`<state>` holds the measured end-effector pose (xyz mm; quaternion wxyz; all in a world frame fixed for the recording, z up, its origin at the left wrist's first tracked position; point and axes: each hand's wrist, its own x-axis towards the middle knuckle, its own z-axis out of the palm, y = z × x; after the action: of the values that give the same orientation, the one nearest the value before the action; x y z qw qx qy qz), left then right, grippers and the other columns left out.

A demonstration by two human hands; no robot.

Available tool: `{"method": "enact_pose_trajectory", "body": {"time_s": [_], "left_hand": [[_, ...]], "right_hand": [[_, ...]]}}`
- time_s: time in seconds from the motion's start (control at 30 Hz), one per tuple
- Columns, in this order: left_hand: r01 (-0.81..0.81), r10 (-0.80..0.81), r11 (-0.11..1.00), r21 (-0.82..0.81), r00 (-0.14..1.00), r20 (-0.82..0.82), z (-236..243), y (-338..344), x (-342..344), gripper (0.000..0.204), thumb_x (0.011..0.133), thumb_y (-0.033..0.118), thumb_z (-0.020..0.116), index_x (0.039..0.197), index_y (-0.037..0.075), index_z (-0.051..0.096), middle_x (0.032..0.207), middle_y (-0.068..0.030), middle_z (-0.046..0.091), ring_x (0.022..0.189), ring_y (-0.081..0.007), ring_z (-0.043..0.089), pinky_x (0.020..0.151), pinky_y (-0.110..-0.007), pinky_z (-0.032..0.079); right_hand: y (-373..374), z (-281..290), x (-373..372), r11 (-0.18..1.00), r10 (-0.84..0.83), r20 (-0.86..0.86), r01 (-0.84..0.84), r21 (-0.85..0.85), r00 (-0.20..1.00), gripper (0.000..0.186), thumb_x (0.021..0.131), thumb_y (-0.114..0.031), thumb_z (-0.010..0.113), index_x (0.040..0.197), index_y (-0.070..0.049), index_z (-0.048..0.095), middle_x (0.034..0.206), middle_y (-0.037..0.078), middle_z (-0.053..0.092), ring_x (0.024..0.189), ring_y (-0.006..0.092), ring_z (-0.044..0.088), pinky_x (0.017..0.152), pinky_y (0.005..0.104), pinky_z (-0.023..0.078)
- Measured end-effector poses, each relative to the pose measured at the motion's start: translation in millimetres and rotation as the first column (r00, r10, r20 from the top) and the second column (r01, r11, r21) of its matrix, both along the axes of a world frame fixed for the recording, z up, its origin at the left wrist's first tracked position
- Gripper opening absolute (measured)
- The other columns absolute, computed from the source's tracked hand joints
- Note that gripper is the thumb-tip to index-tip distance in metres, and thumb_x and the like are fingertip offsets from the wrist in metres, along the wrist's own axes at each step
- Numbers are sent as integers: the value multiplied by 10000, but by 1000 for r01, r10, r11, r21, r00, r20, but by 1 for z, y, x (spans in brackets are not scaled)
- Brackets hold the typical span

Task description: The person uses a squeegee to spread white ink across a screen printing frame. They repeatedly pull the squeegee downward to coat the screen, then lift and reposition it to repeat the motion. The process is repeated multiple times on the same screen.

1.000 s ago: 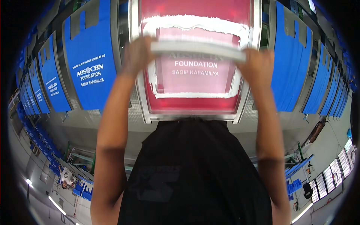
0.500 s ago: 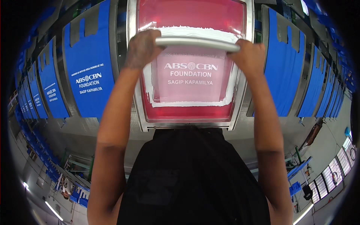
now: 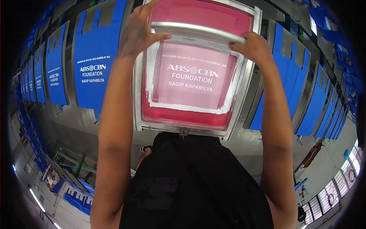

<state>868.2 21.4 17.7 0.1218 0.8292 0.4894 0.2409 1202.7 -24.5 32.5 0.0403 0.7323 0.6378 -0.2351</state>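
Fingers (image 3: 148,8) of the left hand (image 3: 135,34) are spread on my feed — thumb out one way, the rest pointing toward the frame's far end — around the left end of the silver bar (image 3: 198,30); can't tell whether they touch it. Right hand (image 3: 254,46) has its fingers curled in, pinching the bar's other end.

What changed: half a second ago both hands gripped the bar, and it covered the top line of lettering. Now the left has let its grip loosen and the bar sits farther up, that line clear. I'd judge the right hand is the main hold.

Bar lies crosswise over the pink screen (image 3: 171,116) in its metal frame (image 3: 160,126), above the lettering; can't tell if it rests on the mesh. White paste (image 3: 175,107) rings the print. Blue panels (image 3: 95,53) stand both sides.
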Motion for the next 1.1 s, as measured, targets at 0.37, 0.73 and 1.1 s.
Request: {"method": "enact_pose_trajectory", "body": {"time_s": [0.37, 0.73, 1.1], "left_hand": [[197, 314, 93, -976, 924, 217, -76, -385, -26, 470, 997, 479, 541, 959, 21, 639, 774, -63, 596, 719, -149, 565, 690, -326, 479], [215, 369, 322, -922, 868, 332, -61, -398, -19, 409, 954, 361, 657, 700, 41, 637, 543, 12, 514, 526, -51, 462, 498, -283, 377], [99, 324, 464, -881, 906, 272, -77, -404, -7, 433, 947, 378, 653, 715, 12, 654, 546, -37, 547, 520, -101, 511, 509, -300, 415]], "right_hand": [[15, -5, -17, 926, 365, -80, -352, 135, 928, 422, 794, -204, 699, 1165, -8, 649, 1069, 222, 683, 1009, 383, 651, 883, 435, 510], [-1, 4, -62, 912, 403, -72, -393, 120, 912, 377, 765, -228, 716, 1088, -35, 708, 953, 213, 710, 918, 381, 677, 870, 444, 523], [-278, -9, -131, 861, 447, -5, -428, 276, 895, 294, 671, -40, 677, 953, -97, 616, 912, 65, 615, 909, 253, 621, 807, 397, 449]]}}
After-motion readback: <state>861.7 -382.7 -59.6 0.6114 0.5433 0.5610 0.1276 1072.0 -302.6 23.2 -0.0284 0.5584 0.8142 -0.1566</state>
